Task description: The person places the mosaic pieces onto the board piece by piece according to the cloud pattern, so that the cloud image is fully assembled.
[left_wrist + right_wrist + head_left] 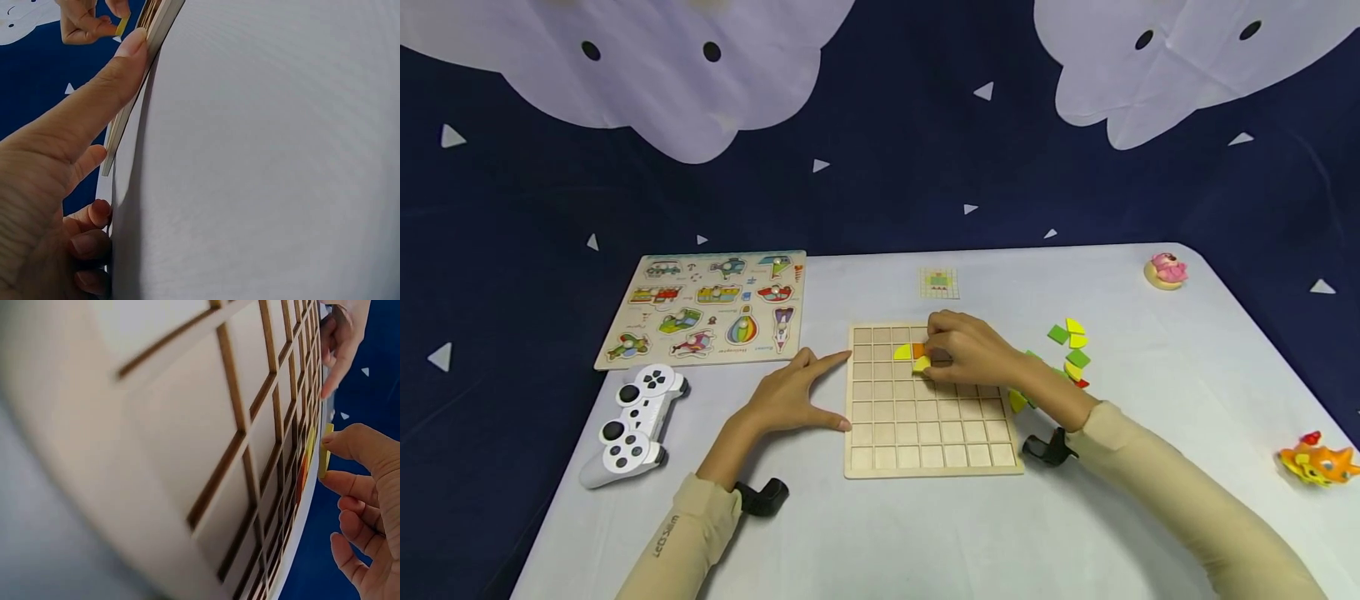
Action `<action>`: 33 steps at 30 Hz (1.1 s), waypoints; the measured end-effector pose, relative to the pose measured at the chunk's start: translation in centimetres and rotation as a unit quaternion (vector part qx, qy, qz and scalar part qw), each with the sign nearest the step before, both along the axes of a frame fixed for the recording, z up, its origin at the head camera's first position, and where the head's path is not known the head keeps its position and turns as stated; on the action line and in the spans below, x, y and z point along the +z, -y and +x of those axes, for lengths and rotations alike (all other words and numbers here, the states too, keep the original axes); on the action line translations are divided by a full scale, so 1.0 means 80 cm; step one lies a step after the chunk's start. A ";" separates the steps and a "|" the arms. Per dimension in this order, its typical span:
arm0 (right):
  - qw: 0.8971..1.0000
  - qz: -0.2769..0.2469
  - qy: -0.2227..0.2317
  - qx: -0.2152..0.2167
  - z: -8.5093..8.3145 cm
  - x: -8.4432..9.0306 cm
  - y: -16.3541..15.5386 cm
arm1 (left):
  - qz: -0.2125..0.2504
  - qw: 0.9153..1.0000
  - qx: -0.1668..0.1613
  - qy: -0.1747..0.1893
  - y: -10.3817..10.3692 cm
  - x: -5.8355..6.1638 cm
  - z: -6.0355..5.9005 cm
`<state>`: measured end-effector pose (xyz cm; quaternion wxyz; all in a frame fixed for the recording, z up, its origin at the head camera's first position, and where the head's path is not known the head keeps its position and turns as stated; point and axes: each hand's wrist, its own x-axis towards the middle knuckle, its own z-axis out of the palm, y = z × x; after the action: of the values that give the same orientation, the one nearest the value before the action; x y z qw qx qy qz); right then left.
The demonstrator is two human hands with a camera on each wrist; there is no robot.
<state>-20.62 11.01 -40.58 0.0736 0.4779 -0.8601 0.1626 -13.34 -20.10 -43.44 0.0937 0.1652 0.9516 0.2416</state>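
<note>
A wooden grid board (925, 433) lies on the white table. A yellow quarter-round tile (902, 352) and an orange tile (917, 349) sit in its second row. My right hand (958, 348) hovers over the upper board and pinches a yellow tile (921, 364) between thumb and fingers, seen edge-on as the yellow tile (324, 452) in the right wrist view. My left hand (793, 392) rests on the table at the board's left edge, index finger (106, 81) and thumb straight against the board edge (156, 31), other fingers curled.
Loose green, yellow and red tiles (1072, 350) lie right of the board. A pattern card (939, 282) sits behind it. A vehicle peg puzzle (707, 307) and a white game controller (632, 423) are at left. Small toys sit at far right (1165, 270) (1318, 460).
</note>
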 end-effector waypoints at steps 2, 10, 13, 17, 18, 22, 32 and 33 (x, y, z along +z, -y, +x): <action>1.000 0.005 0.002 0.003 0.000 -0.001 0.006 | 0.000 1.000 0.000 0.000 0.000 0.000 0.000; 0.999 0.031 0.012 0.018 0.002 0.001 0.030 | 0.000 1.000 0.000 0.004 -0.001 0.000 -0.001; 0.998 0.046 0.013 0.027 0.003 0.000 0.039 | 0.000 1.000 0.000 0.008 -0.001 0.000 -0.001; 0.998 0.058 0.011 0.035 0.004 -0.003 0.048 | -0.001 1.000 -0.002 0.013 -0.002 0.000 -0.002; 0.998 0.058 0.010 0.036 0.004 -0.004 0.049 | -0.001 1.000 -0.002 0.014 -0.002 0.000 -0.002; 0.998 0.049 0.008 0.031 0.003 -0.008 0.054 | -0.001 1.000 -0.003 0.013 -0.002 0.000 -0.002; 0.998 0.013 0.064 0.023 0.003 -0.015 0.058 | -0.006 1.000 -0.001 0.012 -0.001 0.001 -0.002; 0.997 0.011 0.070 0.021 0.003 -0.016 0.058 | -0.006 1.000 -0.001 0.012 -0.001 0.000 -0.002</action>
<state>-20.36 6.35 -41.84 0.0046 0.4845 -0.8545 0.1872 -13.48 -20.06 -43.41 0.1064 0.1627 0.9517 0.2378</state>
